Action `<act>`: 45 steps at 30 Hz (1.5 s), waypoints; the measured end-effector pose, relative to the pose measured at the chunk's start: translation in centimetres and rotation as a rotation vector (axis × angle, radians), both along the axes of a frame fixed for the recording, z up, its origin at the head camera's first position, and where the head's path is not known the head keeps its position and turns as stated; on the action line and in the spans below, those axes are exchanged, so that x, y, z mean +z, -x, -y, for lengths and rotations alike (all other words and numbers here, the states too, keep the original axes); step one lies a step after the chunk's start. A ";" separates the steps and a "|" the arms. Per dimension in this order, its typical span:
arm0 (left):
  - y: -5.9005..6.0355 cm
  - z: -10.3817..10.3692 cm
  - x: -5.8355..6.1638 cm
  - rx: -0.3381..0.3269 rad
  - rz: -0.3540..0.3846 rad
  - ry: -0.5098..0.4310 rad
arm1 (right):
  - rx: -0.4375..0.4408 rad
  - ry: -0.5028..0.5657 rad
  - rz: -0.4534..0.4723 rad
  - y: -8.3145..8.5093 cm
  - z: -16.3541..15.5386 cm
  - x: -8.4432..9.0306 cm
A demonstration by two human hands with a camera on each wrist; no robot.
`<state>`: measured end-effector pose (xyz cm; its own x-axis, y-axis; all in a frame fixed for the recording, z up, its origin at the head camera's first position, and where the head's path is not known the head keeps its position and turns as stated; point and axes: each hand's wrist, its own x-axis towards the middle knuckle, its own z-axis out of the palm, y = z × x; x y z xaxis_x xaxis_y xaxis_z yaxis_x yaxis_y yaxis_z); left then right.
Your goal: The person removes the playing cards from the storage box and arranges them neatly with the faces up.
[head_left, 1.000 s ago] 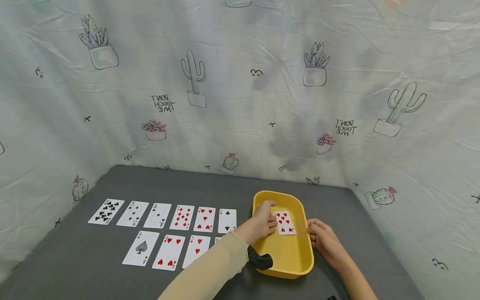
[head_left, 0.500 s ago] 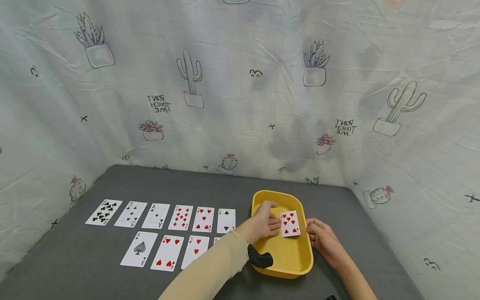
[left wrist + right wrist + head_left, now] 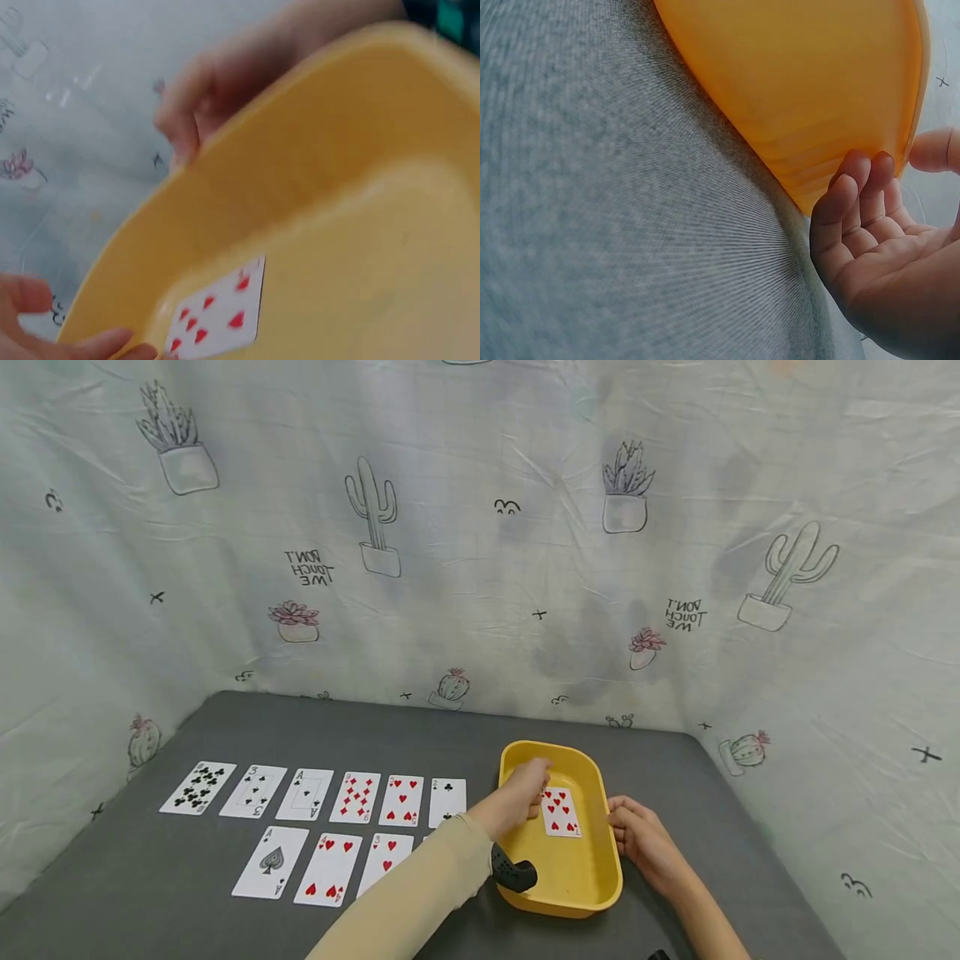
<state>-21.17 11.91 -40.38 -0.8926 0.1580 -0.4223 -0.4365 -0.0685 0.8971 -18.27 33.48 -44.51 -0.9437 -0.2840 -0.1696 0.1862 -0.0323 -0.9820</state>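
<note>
A yellow plastic tray (image 3: 562, 885) stands on the grey table, with the seven of hearts (image 3: 561, 814) face up in its far half. My left hand (image 3: 519, 795) reaches over the tray's left side, its fingers right at the card's left edge. In the left wrist view, the left thumb is apart from the fingertips (image 3: 109, 343), which lie beside the seven of hearts (image 3: 217, 315). My right hand (image 3: 647, 842) holds the tray's right rim; in the right wrist view, its thumb is at the rim and the curled fingers (image 3: 838, 199) meet the outer wall.
Playing cards lie face up in two rows left of the tray, among them the ace of spades (image 3: 272, 862), four of hearts (image 3: 328, 868) and nine of diamonds (image 3: 355, 797). My left sleeve covers part of the near row. A printed curtain (image 3: 480, 568) surrounds the table (image 3: 337, 727).
The seven of hearts shifted right in the tray, then back left. My left fingers have drawn in at its left edge. The right hand stays at the rim; the view turned slightly right.
</note>
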 end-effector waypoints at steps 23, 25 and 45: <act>-3.7 1.7 0.1 -0.222 0.074 0.086 | 0.016 0.017 -0.020 -0.3 0.2 -0.4; -4.2 1.9 0.2 -0.191 0.104 0.015 | 0.012 0.018 -0.012 -0.3 0.2 -0.4; -5.8 0.0 -0.3 -0.191 0.286 -0.221 | -0.002 -0.008 -0.047 -0.5 0.0 -0.4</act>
<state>-15.35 11.93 -40.67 -0.6901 0.4238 -0.5866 -0.6897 -0.1395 0.7106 -17.82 33.52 -44.93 -0.9514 -0.2807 -0.1271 0.1395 -0.0245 -0.9899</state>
